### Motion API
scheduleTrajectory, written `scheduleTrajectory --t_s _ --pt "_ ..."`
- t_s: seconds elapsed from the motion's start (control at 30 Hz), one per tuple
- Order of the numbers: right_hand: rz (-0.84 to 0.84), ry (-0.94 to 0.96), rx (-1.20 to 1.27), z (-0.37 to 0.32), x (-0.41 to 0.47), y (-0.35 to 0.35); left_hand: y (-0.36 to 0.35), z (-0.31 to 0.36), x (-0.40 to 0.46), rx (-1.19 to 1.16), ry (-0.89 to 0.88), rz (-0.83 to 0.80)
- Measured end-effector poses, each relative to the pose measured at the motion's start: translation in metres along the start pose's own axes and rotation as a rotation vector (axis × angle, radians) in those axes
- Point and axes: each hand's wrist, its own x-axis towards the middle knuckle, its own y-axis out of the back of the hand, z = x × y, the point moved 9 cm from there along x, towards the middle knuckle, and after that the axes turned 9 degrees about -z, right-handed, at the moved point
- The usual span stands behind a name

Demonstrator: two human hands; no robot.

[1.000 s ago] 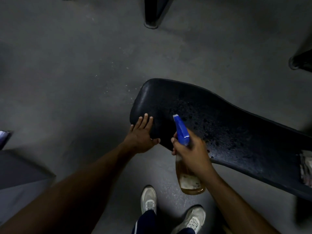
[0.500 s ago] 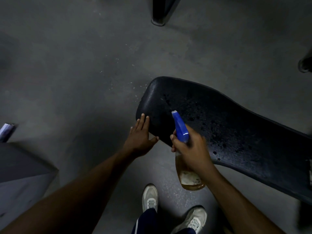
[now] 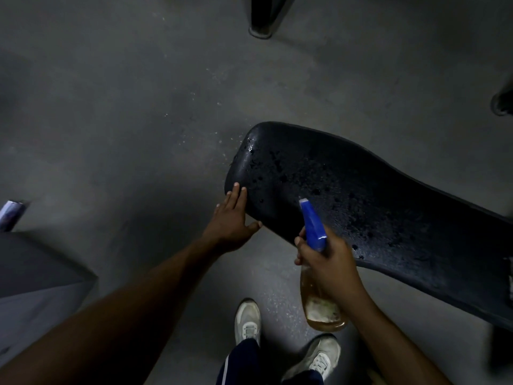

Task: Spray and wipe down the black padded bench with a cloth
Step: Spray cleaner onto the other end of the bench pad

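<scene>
The black padded bench [image 3: 374, 207] stretches from the middle to the right edge, its pad dotted with wet droplets. My left hand [image 3: 231, 219] rests flat against the bench's near left end, fingers straight. My right hand [image 3: 329, 262] grips a spray bottle [image 3: 319, 304] with a blue trigger head and amber liquid, its nozzle aimed over the pad. A pale cloth [image 3: 510, 276] barely shows at the right edge on the bench.
The floor [image 3: 138, 107] is grey concrete with spray specks near the bench end. A dark post foot [image 3: 262, 20] stands at the top, another dark foot [image 3: 503, 102] at right. A grey box [image 3: 36, 276] sits at left. My shoes [image 3: 248, 319] are below.
The view has shifted, so the bench sits slightly lower right. More droplets show near the bench's left end. My left hand stays on the bench end; my right still holds the bottle.
</scene>
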Motion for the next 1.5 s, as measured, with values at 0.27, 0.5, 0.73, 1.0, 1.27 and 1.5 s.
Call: scheduleTrajectory --t_s 0.27,0.5,0.73,1.0,1.27,1.5 --pt "-0.093 -0.062 -0.096 0.03 -0.029 -0.011 0.0 0.008 -0.004 0.01 0.026 0.023" --pt "-0.034 -0.155 -0.077 0.066 -0.058 0.016 -0.011 0.042 -0.005 0.085 -0.034 0.071" --pt "0.03 -0.187 -0.061 0.099 -0.086 0.057 -0.037 0.095 -0.002 0.142 -0.11 0.052" --pt "0.241 -0.088 0.163 0.115 -0.115 0.142 -0.073 0.174 0.001 0.232 -0.164 -0.004" --pt "0.415 0.048 0.167 0.106 -0.131 0.257 -0.109 0.271 0.002 0.285 -0.229 -0.038" --pt "0.582 0.21 0.174 0.096 -0.139 0.36 -0.148 0.343 0.013 0.331 -0.274 -0.067"
